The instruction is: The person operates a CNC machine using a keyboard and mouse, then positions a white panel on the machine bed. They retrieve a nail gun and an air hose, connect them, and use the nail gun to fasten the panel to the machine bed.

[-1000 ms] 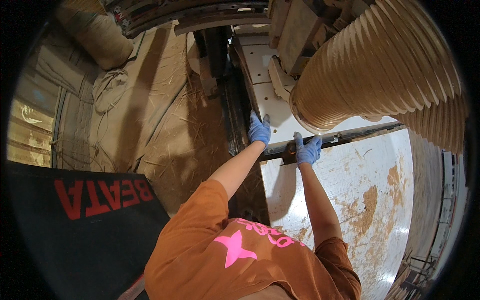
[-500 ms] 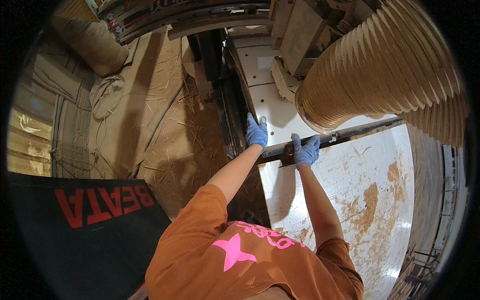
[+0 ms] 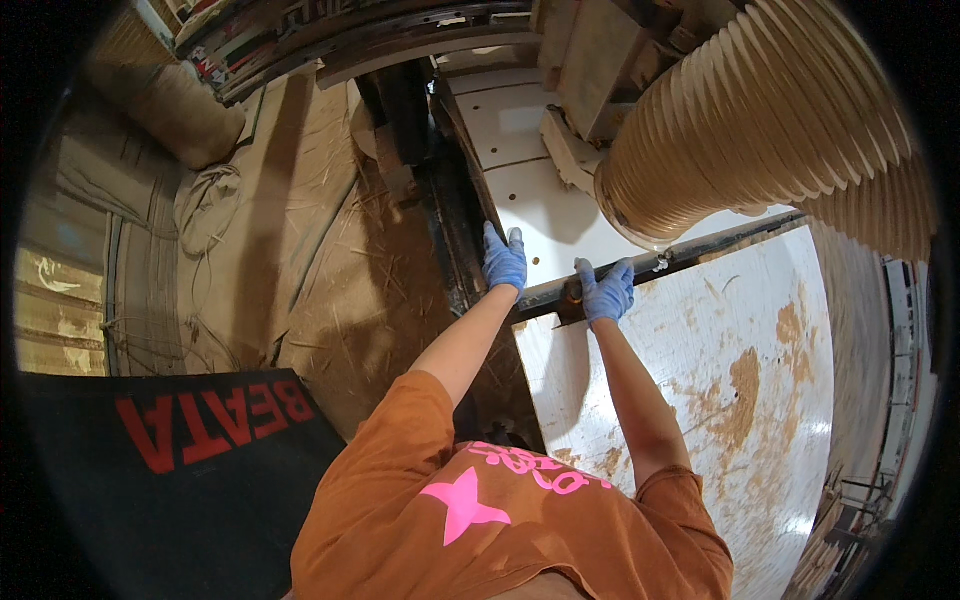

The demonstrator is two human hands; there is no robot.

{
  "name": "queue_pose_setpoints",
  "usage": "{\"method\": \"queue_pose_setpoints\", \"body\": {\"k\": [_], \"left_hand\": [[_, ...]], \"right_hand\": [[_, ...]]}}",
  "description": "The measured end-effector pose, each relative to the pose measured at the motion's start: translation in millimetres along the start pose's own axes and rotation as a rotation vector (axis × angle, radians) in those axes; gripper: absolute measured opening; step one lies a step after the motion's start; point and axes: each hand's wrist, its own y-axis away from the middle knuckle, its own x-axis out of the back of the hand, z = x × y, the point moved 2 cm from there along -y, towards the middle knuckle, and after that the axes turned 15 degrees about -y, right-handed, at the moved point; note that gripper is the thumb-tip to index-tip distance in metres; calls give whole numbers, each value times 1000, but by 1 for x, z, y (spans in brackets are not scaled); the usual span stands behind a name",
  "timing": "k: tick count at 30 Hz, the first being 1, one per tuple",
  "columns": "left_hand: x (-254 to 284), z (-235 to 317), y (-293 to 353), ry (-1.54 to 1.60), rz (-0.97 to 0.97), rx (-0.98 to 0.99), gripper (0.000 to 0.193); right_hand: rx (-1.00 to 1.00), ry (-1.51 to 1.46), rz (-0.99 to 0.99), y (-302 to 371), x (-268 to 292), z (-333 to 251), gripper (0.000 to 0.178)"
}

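Note:
Both my hands wear blue gloves and reach forward to a white panel (image 3: 540, 215) dotted with small dark holes. My left hand (image 3: 506, 262) lies at the panel's near left corner, fingers pointing ahead along the left edge and thumb apart. At the panel's near edge, my right hand (image 3: 607, 291) rests over a dark rail (image 3: 700, 256), its thumb spread from the fingers. Neither hand is wrapped round anything that I can see. Beside the right thumb sits a small dark round part (image 3: 573, 290).
A wide ribbed hose (image 3: 740, 130) hangs over the panel from the right, next to machine housing (image 3: 590, 75). Nearer me is a white board (image 3: 690, 370) smeared with sawdust. Wood slivers litter the brown floor (image 3: 340, 260) at left, and a black sheet (image 3: 180, 500) with red lettering lies lower left.
The whole view has shifted slightly. Both hands keep almost the same places at the panel's near left corner and near edge.

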Motion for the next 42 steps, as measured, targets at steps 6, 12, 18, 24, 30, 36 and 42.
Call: {"method": "queue_pose_setpoints", "body": {"k": [6,12,18,24,30,36,42], "left_hand": [[4,7,2,51,-54,45,74],[6,8,2,58,-63,26,75],[4,5,0,80,-57,9,74],[7,6,0,89,-55,-8,73],[7,8,2,101,-61,-4,71],[6,7,1,117,-62,9,71],[3,4,-3,97,-47,-7,71]], "right_hand": [[-9,45,9,2,0,1,108],[-47,59,-12,1,1,-1,108],[-67,75,-26,1,0,1,109],[-80,59,-18,2,-1,0,108],[-88,26,-17,0,-6,6,110],[-75,8,-31,1,-4,6,109],[18,41,-10,14,-2,-2,105]]}}
